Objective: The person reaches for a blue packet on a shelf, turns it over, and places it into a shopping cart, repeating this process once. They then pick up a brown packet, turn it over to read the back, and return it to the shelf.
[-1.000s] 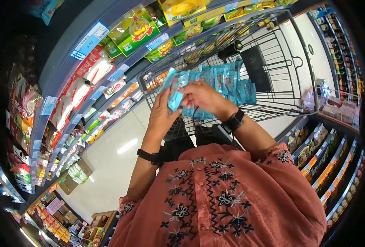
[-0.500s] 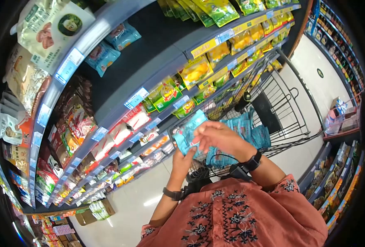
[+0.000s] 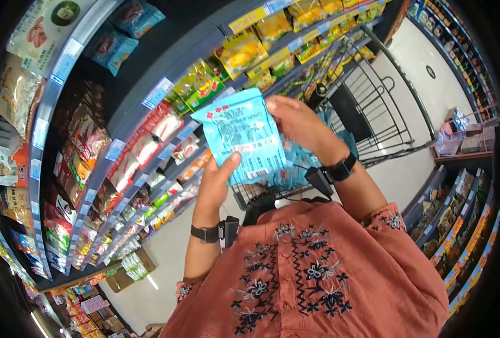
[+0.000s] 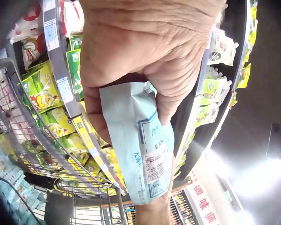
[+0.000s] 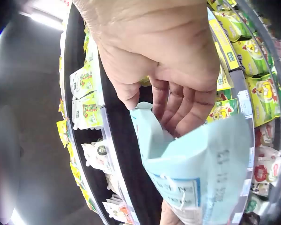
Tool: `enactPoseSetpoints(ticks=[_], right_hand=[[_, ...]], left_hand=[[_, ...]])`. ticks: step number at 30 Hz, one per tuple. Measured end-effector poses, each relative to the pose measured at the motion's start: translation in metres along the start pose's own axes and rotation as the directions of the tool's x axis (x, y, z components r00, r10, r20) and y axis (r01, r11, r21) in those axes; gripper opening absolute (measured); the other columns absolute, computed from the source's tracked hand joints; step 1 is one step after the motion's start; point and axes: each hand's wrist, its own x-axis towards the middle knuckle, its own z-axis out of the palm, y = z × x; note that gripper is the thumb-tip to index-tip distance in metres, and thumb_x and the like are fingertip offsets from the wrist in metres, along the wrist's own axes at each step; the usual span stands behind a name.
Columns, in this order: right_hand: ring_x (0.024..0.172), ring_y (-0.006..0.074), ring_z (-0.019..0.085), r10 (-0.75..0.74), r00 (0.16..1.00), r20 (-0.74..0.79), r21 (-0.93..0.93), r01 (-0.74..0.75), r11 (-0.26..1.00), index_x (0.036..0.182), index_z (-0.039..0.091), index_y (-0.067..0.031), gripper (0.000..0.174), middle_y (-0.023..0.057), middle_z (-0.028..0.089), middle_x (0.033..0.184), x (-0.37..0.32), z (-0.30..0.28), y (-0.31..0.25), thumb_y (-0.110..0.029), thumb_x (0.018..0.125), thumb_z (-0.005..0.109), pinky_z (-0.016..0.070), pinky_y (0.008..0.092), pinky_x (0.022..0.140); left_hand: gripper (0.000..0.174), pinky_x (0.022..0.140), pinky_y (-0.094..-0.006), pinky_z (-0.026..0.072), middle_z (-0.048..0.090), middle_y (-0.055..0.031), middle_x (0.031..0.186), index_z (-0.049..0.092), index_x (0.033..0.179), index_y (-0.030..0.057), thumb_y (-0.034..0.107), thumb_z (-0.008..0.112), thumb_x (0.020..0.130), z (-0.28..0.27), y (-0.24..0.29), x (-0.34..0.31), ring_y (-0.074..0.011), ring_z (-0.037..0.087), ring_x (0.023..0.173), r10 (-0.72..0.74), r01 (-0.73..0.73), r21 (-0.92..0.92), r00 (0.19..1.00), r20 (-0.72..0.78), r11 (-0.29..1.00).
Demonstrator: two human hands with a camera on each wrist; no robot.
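Turned broad side up since the earlier frame, the blue packet (image 3: 241,135) now shows its printed panel and barcode to the wearer, and the right hand (image 3: 305,127) has shifted from across its front to its upper right edge. That leaves the print uncovered, which suggests it is being looked over. The left hand (image 3: 213,186) grips the lower left edge, thumb on the printed face and fingers behind. The right hand pinches the opposite edge, thumb at a corner and fingers curled behind it. So the packet lies between the two hands, touching both, tilted and off any surface.

Beyond it stands the wire cart (image 3: 352,115), with more blue packets (image 3: 298,169) inside. Alongside runs the shelf (image 3: 174,50), bearing two similar packets (image 3: 113,50) and green bags (image 3: 199,84).
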Motion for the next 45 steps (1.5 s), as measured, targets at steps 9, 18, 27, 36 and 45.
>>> enactPoseSetpoints(ticks=[9,18,27,36,45], right_hand=[[0.078,0.0064,0.06,0.035,0.999,0.014,-0.064,-0.034,0.997,0.104,0.062,-0.0069,0.024,-0.0026,0.064,0.089,0.001,0.012,-0.018,-0.028,0.095,0.062,0.0493,0.023,0.068],[0.074,0.0123,0.064,0.031,0.998,0.047,-0.265,-0.018,0.964,0.097,0.058,-0.0026,0.031,0.0056,0.065,0.085,0.016,-0.009,-0.011,-0.032,0.092,0.068,0.0529,0.0292,0.064],[0.048,0.0159,0.058,0.267,0.949,-0.17,-0.356,-0.311,0.881,0.097,0.053,0.0027,0.038,0.0087,0.059,0.064,0.01,-0.049,0.054,-0.031,0.09,0.068,0.0486,0.0287,0.042],[0.06,0.0137,0.061,0.214,0.952,-0.218,-0.464,-0.294,0.836,0.101,0.054,-0.0008,0.032,0.0077,0.062,0.079,0.002,-0.057,0.066,-0.028,0.091,0.067,0.0467,0.027,0.047],[0.123,0.0274,0.054,0.04,0.937,0.347,-0.717,0.238,0.655,0.144,0.04,-0.0078,0.068,0.0173,0.05,0.136,-0.006,-0.002,0.055,-0.003,0.079,0.059,0.0479,0.0389,0.096]], left_hand=[[0.04,0.09,-0.0315,0.051,0.064,-0.0058,0.12,0.055,0.129,0.0028,0.023,0.064,0.096,-0.002,0.006,-0.014,-0.0146,0.062,0.105,-0.038,0.038,0.034,0.999,0.012,0.999],[0.046,0.086,-0.0308,0.0532,0.065,-0.0077,0.115,0.05,0.132,0.0003,0.021,0.065,0.094,-0.004,0.015,-0.021,-0.015,0.064,0.1,-0.068,0.067,-0.047,0.997,-0.024,0.997],[0.053,0.046,-0.0255,0.0537,0.066,-0.0109,0.095,0.046,0.133,-0.0064,0.022,0.065,0.092,-0.034,-0.009,-0.012,-0.0134,0.064,0.064,-0.351,0.361,-0.206,0.933,0.082,0.91],[0.054,0.047,-0.0264,0.0531,0.067,-0.0097,0.095,0.045,0.136,-0.0049,0.017,0.063,0.091,-0.026,0.0,-0.009,-0.0135,0.065,0.067,-0.279,0.279,0.005,0.96,-0.007,0.96],[0.042,0.051,-0.0271,0.0567,0.067,-0.011,0.093,0.052,0.122,-0.0053,0.02,0.062,0.09,-0.018,0.051,0.017,-0.0166,0.067,0.071,-0.172,0.165,0.279,0.985,0.002,0.946]])
